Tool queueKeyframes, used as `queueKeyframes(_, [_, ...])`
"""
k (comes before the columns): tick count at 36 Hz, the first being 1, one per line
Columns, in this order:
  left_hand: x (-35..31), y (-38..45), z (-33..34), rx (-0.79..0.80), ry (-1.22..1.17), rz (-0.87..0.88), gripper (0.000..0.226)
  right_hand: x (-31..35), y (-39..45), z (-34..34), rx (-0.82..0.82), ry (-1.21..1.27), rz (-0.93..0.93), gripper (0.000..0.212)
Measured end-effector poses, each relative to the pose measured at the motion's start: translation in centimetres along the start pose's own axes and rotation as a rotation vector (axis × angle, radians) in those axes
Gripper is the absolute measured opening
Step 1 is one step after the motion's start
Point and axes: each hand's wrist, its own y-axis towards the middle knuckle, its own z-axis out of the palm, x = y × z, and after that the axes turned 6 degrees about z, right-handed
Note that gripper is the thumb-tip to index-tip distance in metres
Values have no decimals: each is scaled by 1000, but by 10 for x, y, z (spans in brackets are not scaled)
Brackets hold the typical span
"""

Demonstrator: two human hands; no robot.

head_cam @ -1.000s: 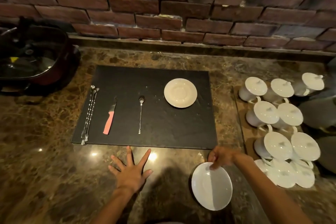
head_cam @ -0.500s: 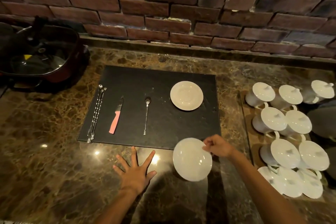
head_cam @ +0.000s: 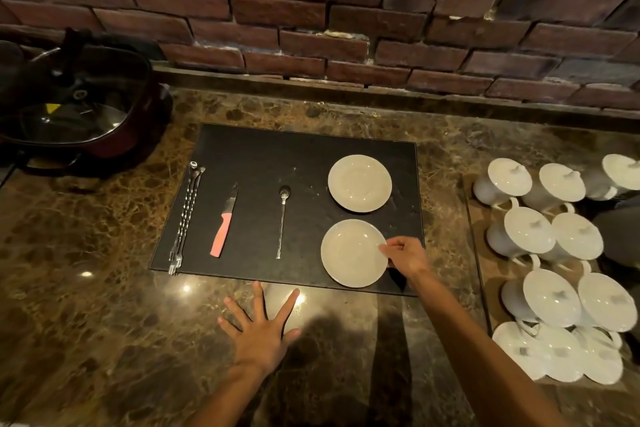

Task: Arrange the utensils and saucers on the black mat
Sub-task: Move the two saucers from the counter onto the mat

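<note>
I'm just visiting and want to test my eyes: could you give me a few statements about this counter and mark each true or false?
1. Two saucers lie on the black mat. True: the far saucer and the near saucer.
2. The right hand holds the spoon. False: its fingers pinch the near saucer's rim.
3. The left hand rests flat on the counter, off the mat. True.
4. The knife has a blue handle. False: it is pink.
5. The knife lies between the skewers and the spoon. True.
</note>
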Motion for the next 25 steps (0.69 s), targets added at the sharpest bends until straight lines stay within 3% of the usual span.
queueKeyframes(6, [-1, -3, -3, -1, -6, 6, 74, 0, -10, -2, -21, 75, 1, 4])
queueKeyframes(10, [3, -7, -5, -1, -14, 25, 71, 2, -27, -6, -68, 40, -47, 16])
queueKeyframes(19, [45, -27, -9, 59, -44, 90, 75, 2, -82, 1, -72, -99, -225, 5])
queueKeyframes(25, [97, -44, -30, -134, -146, 78, 60, 7, -118, 37, -4, -122, -234, 6])
